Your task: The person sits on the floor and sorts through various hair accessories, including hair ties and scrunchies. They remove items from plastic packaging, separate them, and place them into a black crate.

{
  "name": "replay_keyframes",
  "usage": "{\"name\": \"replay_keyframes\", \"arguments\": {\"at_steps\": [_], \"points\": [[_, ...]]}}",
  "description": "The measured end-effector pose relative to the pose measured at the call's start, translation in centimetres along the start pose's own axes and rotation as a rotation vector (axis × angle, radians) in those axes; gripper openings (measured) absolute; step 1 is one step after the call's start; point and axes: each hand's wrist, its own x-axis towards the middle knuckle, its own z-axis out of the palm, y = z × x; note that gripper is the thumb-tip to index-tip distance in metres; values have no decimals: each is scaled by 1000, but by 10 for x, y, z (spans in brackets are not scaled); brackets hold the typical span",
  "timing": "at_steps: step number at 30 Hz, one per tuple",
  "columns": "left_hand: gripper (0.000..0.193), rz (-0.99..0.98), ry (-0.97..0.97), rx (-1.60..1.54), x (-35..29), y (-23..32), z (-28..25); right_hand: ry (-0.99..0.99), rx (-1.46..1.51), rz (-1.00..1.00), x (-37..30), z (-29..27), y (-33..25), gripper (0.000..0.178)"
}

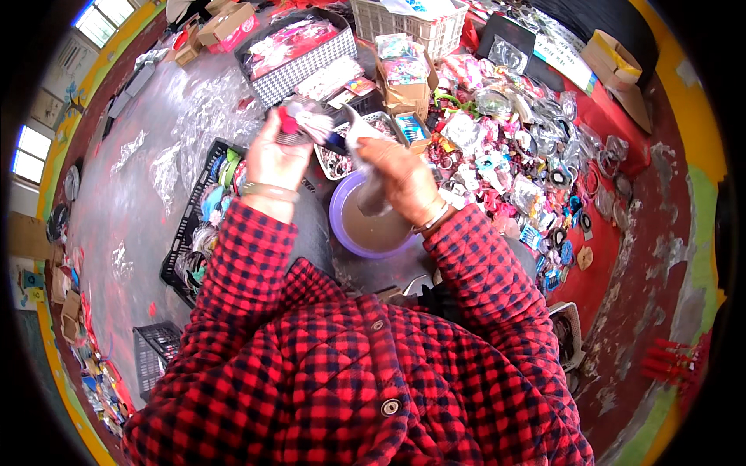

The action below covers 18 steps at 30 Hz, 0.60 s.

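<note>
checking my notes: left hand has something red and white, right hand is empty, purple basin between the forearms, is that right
Not quite: the right hand is not empty; the head view shows it gripping a whitish piece. The left hand with its red and white item, and the purple basin, are as you say.

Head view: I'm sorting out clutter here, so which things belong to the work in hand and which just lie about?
Apparently in use:
pink-and-white item, left hand
pale limp piece, right hand
purple basin beneath

Apparently lying about:
clear plastic film
upper-right cardboard box
lower-left black crate
</note>
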Motion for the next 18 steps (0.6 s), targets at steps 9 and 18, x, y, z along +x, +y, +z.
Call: {"name": "replay_keyframes", "arguments": {"at_steps": [9, 18], "points": [[19, 211, 289, 374, -56, 159, -75, 458, -167, 395, -6, -41, 19, 29], [26, 226, 844, 810, -193, 244, -242, 242, -156, 562, -9, -32, 40, 27]]}}
